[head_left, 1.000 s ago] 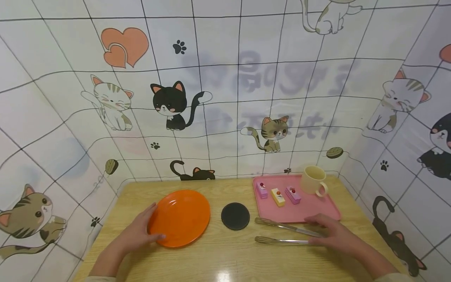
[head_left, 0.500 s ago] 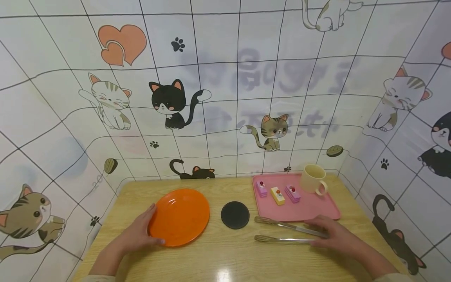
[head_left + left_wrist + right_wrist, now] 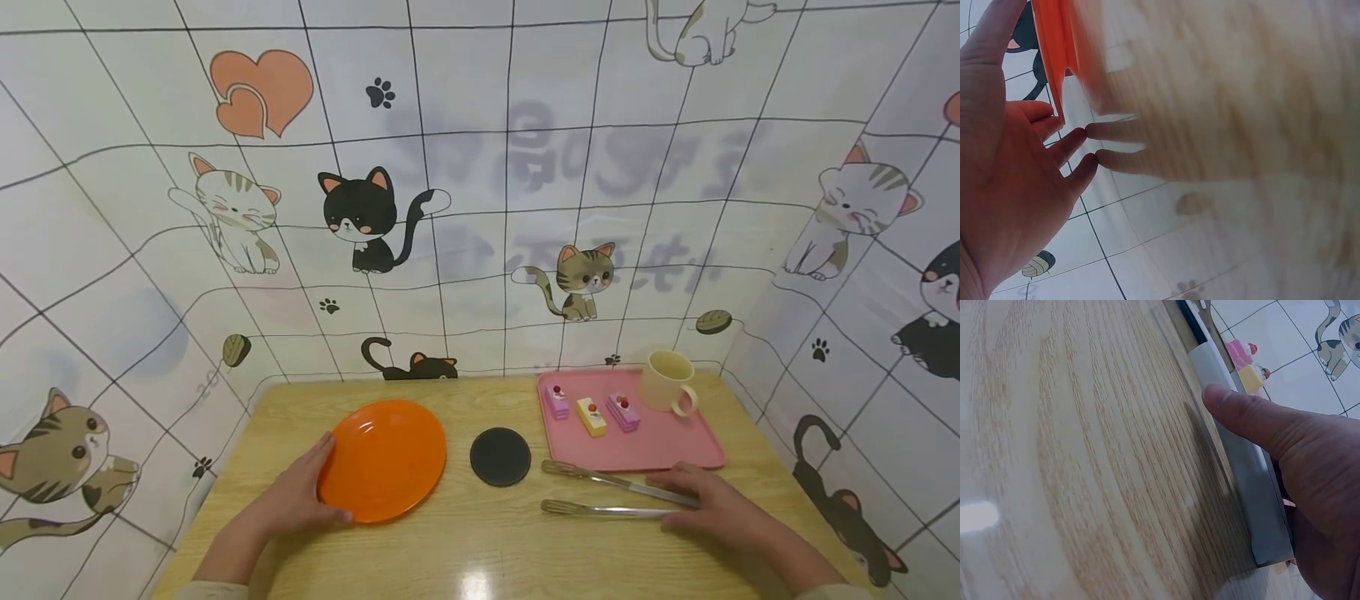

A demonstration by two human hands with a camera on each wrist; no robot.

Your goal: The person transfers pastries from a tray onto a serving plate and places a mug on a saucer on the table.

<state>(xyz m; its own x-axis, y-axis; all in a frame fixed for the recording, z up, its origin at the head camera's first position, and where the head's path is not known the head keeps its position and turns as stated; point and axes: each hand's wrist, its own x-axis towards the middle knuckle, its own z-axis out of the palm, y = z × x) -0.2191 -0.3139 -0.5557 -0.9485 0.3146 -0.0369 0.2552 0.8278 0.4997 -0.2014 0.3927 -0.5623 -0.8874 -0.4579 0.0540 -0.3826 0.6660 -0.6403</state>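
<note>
My left hand rests at the left rim of an orange plate, fingers at its side and thumb by its near edge. In the left wrist view, the fingers of that hand are extended beside the plate, the first ones meeting its rim. My right hand holds metal tongs, their two arms spread and their gold slotted tips pointing left. In the right wrist view, the thumb of this hand presses on one flat arm of the tongs; its other fingers are mostly hidden.
A black round coaster lies between plate and tongs. Behind the tongs, a pink tray bears a cream mug and small toy cakes, one yellow cake between two purple ones. A cat-print curtain surrounds the wooden table.
My right hand has shifted very slightly to the right along the tongs. The left hand, plate and tray look practically the same.
</note>
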